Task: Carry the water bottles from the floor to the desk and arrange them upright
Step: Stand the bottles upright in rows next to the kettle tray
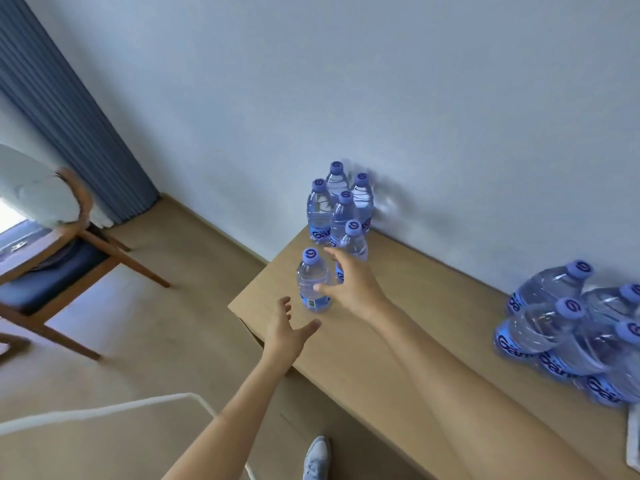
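Observation:
Several clear water bottles with purple caps stand upright in a cluster [341, 206] at the far left corner of the wooden desk [398, 327], against the wall. One more bottle [312, 282] stands alone nearest the desk's left edge. My right hand [349, 284] hovers just right of that bottle with its fingers spread, holding nothing; it partly hides another bottle [354, 242] behind it. My left hand [289, 329] is open below the lone bottle, palm turned up, apart from it. A second group of bottles [568, 337] stands at the desk's right.
A wooden chair with a blue seat [55, 268] stands on the floor at left, near a blue curtain [69, 109]. A white rail [104, 408] crosses the lower left. My shoe [317, 457] shows below the desk. A white cloth [633, 441] lies at the right edge.

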